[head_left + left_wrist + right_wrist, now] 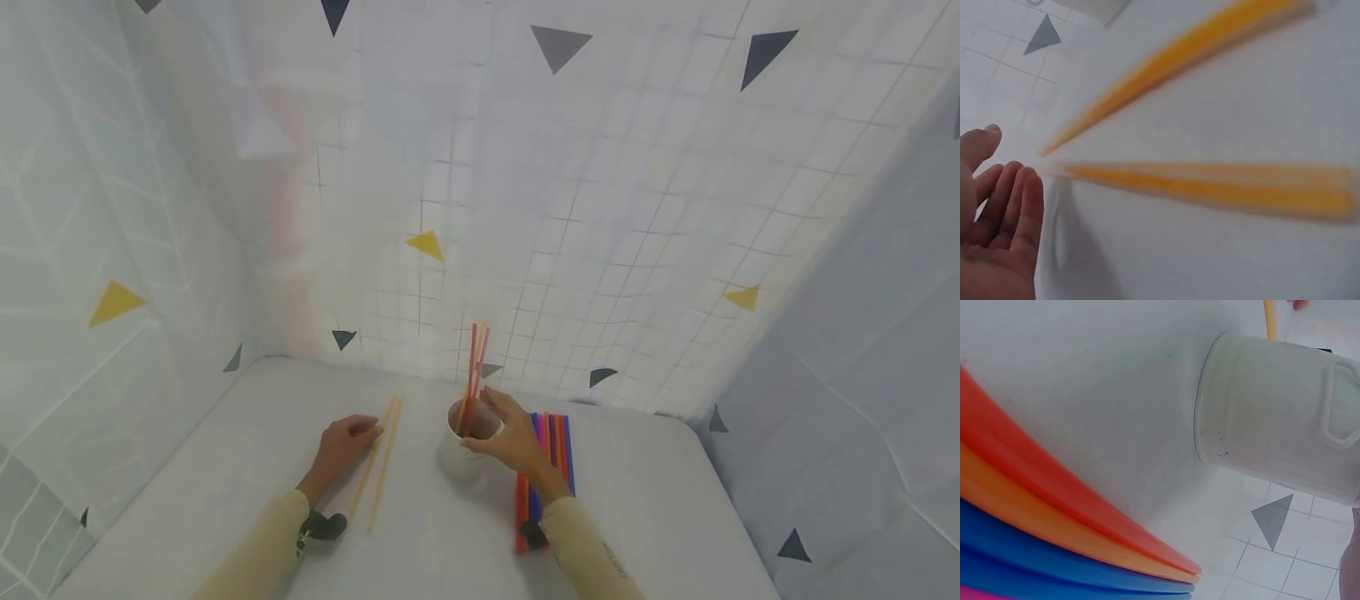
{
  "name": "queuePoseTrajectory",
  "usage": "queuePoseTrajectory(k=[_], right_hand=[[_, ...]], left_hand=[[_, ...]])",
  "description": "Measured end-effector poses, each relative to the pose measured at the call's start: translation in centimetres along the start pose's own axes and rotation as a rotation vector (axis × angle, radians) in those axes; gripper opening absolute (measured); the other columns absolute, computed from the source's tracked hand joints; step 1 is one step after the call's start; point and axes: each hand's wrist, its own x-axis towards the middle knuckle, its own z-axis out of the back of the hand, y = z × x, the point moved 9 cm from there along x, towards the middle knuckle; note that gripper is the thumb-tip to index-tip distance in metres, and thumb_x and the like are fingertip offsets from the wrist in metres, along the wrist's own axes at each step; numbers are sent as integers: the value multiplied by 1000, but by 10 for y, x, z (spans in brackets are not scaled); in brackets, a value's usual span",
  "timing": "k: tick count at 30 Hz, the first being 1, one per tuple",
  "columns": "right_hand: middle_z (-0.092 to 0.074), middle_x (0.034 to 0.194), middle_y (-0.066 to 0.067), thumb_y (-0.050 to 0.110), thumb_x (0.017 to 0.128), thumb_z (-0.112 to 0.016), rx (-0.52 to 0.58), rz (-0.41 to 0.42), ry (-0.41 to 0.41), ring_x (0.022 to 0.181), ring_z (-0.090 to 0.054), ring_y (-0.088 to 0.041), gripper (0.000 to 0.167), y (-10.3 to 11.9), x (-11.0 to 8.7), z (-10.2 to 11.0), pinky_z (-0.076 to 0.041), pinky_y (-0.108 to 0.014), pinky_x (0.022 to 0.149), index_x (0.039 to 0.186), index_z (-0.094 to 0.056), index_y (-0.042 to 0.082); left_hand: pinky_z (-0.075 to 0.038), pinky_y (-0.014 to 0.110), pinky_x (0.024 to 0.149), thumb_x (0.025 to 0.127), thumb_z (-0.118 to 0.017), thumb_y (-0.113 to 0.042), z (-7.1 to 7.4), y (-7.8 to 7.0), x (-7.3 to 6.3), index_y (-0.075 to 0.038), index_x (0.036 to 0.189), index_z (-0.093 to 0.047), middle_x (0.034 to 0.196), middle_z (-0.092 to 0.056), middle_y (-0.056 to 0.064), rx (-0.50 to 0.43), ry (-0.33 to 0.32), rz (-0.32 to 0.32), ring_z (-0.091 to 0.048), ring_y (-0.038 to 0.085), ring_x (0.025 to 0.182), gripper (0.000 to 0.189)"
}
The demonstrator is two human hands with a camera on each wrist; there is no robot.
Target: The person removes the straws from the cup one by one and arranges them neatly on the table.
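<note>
A white mug (461,467) stands upright on the table, its handle showing in the right wrist view. My right hand (517,437) holds it at the rim, thumb on the near side and fingers at the far side. Several red and yellow straws (472,367) lean inside the mug and rise above it. To the left lie two yellow straws (386,467). At their far end is my left hand (341,450), fingers loosely bent and fingertips by one straw; the left wrist view shows nothing held in that hand (1004,225).
A row of several straws (566,442) in blue, orange, red and pink lies right of the mug, partly under my right forearm. The white table (645,500) meets patterned cloth walls (525,208) at the back and sides.
</note>
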Motion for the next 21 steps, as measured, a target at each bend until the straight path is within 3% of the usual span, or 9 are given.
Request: queuePoseTrajectory(k=[4, 8, 14, 21], right_hand=[[-53, 138, -14, 36, 66, -91, -1, 14, -4, 127, -52, -22, 96, 1, 0, 0, -39, -40, 108, 144, -44, 6], [-54, 137, -13, 35, 66, -91, -9, 25, -11, 126, -52, -23, 96, 2, -1, 0, -40, -40, 107, 144, -45, 6], [-54, 138, -13, 34, 65, -92, -17, 20, -9, 126, -52, -23, 96, 1, -1, -1, -40, -40, 107, 144, -45, 6], [-54, 138, -11, 35, 65, -92, -11, -7, -14, 126, -52, -24, 95, -1, -1, -1, -40, -44, 107, 144, -45, 12]], left_hand=[[-58, 31, 77, 86, -76, -19, 0, -19, 4, -2, 113, -70, 100, -73, 8, -60, -2, -51, -69, 22, 91, 32], [-56, 35, 84, 85, -77, -23, -2, -35, 13, -7, 114, -71, 105, -73, 4, -62, 4, -60, -68, 21, 98, 34], [-55, 39, 88, 86, -76, -25, -8, -62, 22, -8, 113, -71, 108, -71, 3, -121, 54, -89, -66, 21, 102, 33], [-55, 32, 89, 86, -76, -22, -18, -99, 32, -11, 114, -70, 109, -71, 0, -209, 75, -172, -67, 17, 102, 30]])
